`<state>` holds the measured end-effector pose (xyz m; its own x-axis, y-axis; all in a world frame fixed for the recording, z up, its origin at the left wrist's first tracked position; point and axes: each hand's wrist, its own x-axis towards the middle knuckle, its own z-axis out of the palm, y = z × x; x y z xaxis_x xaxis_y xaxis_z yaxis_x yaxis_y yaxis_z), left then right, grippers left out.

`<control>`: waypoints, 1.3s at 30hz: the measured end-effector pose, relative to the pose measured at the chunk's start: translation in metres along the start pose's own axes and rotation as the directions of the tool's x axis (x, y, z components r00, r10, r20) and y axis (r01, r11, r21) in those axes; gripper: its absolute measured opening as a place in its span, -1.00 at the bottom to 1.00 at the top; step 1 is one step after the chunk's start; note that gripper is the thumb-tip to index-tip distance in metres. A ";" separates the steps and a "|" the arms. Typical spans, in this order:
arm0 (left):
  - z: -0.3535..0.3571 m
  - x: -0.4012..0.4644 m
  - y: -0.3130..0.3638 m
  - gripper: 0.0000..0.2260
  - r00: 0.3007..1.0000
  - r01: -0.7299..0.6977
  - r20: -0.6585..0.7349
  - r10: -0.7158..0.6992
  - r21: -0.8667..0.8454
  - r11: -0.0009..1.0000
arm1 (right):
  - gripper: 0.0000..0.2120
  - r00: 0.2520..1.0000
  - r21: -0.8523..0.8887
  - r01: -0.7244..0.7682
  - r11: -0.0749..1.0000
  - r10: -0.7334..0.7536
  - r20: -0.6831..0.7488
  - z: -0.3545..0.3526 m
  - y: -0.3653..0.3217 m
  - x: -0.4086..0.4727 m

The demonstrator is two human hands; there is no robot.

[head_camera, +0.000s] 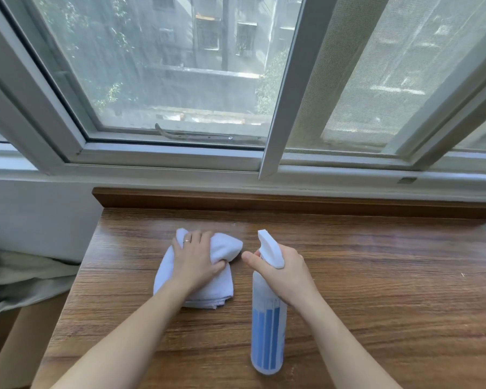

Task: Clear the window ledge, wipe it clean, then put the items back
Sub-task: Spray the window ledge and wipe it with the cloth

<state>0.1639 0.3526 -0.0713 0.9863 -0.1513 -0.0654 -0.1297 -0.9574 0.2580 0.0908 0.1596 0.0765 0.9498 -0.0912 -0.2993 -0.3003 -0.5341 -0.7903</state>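
The left hand (195,256) lay on a folded white cloth (197,276), its fingers bent over the bunched far end and the thumb tucked into a fold, pressing the cloth onto the wooden table (376,290). Just right of the cloth, the right hand (284,273) was wrapped around the neck of a spray bottle (268,318) with blue stripes, its white nozzle head pointing away toward the window (180,80). Left of the cloth, beyond the table edge, a grey fabric (20,279) lay crumpled.
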 end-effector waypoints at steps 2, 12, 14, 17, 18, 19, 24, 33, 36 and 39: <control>0.006 -0.025 -0.001 -0.35 0.999 -0.017 -0.051 0.018 0.013 1.000 | -0.64 1.000 -0.002 -0.001 1.000 0.001 0.003 0.001 -0.001 -0.003; 0.019 -0.087 0.004 -0.43 0.985 -0.023 -0.170 0.020 -0.012 1.000 | -0.59 0.999 -0.018 0.020 1.000 -0.019 0.032 0.009 -0.008 -0.011; 0.019 -0.076 0.003 -0.43 0.986 -0.018 -0.168 0.016 -0.010 1.000 | -0.58 0.999 -0.015 0.011 1.000 -0.011 0.038 0.010 -0.007 -0.013; 0.015 -0.055 0.001 -0.42 0.989 0.006 -0.146 -0.009 -0.024 1.000 | -0.60 0.999 -0.026 -0.005 1.000 0.005 0.036 0.010 -0.005 -0.012; 0.014 -0.045 0.000 -0.41 0.992 0.020 -0.124 -0.023 -0.026 0.999 | -0.62 0.999 -0.024 -0.009 1.000 0.010 0.037 0.009 -0.004 -0.012; 0.011 -0.035 -0.001 -0.39 0.995 0.031 -0.099 -0.033 -0.028 0.999 | -0.64 0.999 -0.020 -0.013 1.000 0.014 0.038 0.009 -0.004 -0.011; -0.005 0.015 -0.001 -0.38 0.997 0.057 0.050 -0.057 -0.003 0.998 | -0.66 0.999 -0.038 -0.018 0.999 0.019 0.032 0.004 -0.001 -0.009; -0.010 0.068 -0.006 -0.39 0.988 -0.150 0.053 0.142 0.176 0.973 | -0.57 0.998 -0.008 -0.063 0.998 0.063 -0.016 -0.002 0.007 0.003; -0.010 0.068 -0.008 -0.40 0.982 -0.189 0.020 0.189 0.173 0.967 | -0.58 0.998 0.003 -0.067 0.998 0.067 -0.012 0.000 0.005 0.005; -0.011 0.064 -0.008 -0.41 0.983 -0.176 -0.019 0.181 0.171 0.969 | -0.59 0.999 0.016 -0.053 0.998 0.053 -0.006 0.003 0.002 0.004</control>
<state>0.2289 0.3530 -0.0670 0.9482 -0.3177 0.0007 -0.3163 -0.9437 0.0966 0.0938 0.1605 0.0725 0.9331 -0.1242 -0.3376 -0.3514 -0.5151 -0.7818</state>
